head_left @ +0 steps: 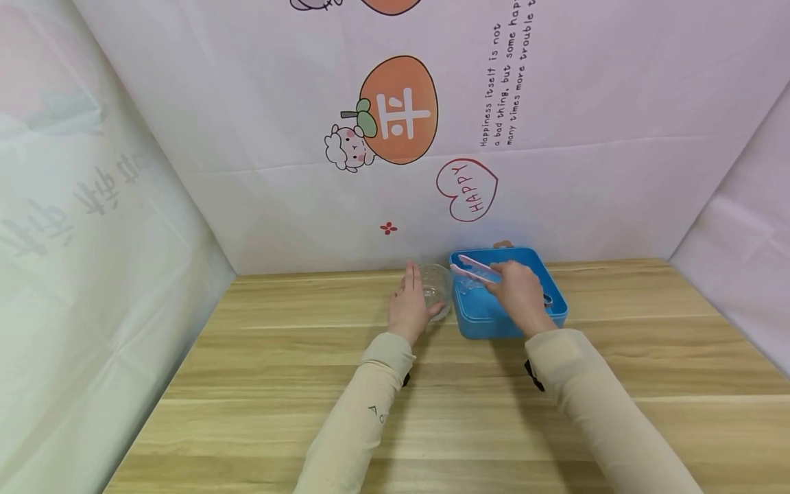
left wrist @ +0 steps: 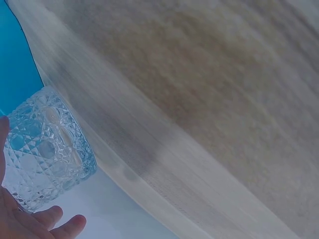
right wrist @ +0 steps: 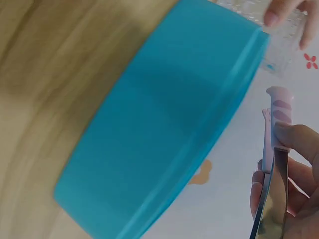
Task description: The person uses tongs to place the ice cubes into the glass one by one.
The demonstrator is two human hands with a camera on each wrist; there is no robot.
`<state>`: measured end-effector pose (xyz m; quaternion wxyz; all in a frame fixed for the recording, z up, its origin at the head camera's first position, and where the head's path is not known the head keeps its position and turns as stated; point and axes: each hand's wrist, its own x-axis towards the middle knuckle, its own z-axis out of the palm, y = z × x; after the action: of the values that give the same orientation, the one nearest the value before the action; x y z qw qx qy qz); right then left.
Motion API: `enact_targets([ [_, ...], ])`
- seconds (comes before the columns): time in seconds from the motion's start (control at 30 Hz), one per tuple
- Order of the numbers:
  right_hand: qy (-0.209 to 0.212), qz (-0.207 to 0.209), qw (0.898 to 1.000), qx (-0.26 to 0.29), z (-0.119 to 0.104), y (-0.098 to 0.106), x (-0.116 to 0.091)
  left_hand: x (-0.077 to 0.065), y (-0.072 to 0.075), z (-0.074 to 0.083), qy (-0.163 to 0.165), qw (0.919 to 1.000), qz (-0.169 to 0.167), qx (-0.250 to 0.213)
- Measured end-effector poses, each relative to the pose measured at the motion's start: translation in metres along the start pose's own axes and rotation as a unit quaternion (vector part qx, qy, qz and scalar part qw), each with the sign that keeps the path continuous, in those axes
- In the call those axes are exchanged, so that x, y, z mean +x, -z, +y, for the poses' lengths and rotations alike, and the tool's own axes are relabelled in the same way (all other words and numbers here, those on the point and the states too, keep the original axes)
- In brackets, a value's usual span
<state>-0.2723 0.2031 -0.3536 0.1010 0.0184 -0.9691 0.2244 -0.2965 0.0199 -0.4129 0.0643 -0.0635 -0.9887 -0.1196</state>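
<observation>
My left hand (head_left: 409,305) is around a clear cut-glass cup (left wrist: 50,149), thumb on one side and fingers along the other. The cup stands on the table, just left of a blue box (head_left: 484,329). My right hand (head_left: 521,291) holds a pair of metal tongs (right wrist: 274,191) with pink, paw-shaped tips. Over the box's left part, the tong tips (head_left: 459,263) stand apart. Clear, ice-like pieces (head_left: 472,283) lie in the box below them; whether any touches the tips I cannot tell.
The box and cup stand at the back of a wooden table (head_left: 278,370), close to a white printed backdrop (head_left: 278,206). White cloth (head_left: 123,295) also hangs along the left side. Inside the box, near its right wall, a small dark object (head_left: 548,300) is partly hidden by my right hand.
</observation>
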Motion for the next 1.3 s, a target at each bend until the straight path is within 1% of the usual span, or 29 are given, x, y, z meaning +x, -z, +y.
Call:
enact_targets([
  [0.2, -0.011, -0.017, 1.000, -0.014, 0.011, -0.010, 0.000, -0.001, 0.001, 0.001, 0.002, 1.0000, -0.001, -0.009],
  [0.37, -0.017, -0.024, 0.999, -0.023, 0.018, -0.016, 0.001, -0.001, 0.001, 0.002, 0.001, 1.0000, 0.001, -0.006],
  [0.5, -0.024, -0.045, 0.998, -0.027, 0.021, -0.019, 0.003, -0.001, 0.000, 0.002, 0.000, 1.0000, 0.002, -0.006],
  [0.63, -0.029, -0.060, 0.997, -0.031, 0.022, -0.022, 0.004, 0.000, -0.001, 0.002, 0.000, 1.0000, 0.001, -0.006],
  [0.9, -0.029, -0.067, 0.997, -0.040, 0.023, -0.026, 0.004, -0.001, 0.002, 0.003, 0.004, 1.0000, -0.003, -0.007],
  [1.07, -0.036, -0.071, 0.996, -0.042, 0.023, -0.028, 0.006, 0.000, 0.000, 0.002, 0.001, 1.0000, 0.000, 0.003],
  [1.3, -0.038, -0.074, 0.996, -0.044, 0.022, -0.031, 0.007, 0.000, -0.001, 0.003, 0.001, 1.0000, -0.003, 0.005],
])
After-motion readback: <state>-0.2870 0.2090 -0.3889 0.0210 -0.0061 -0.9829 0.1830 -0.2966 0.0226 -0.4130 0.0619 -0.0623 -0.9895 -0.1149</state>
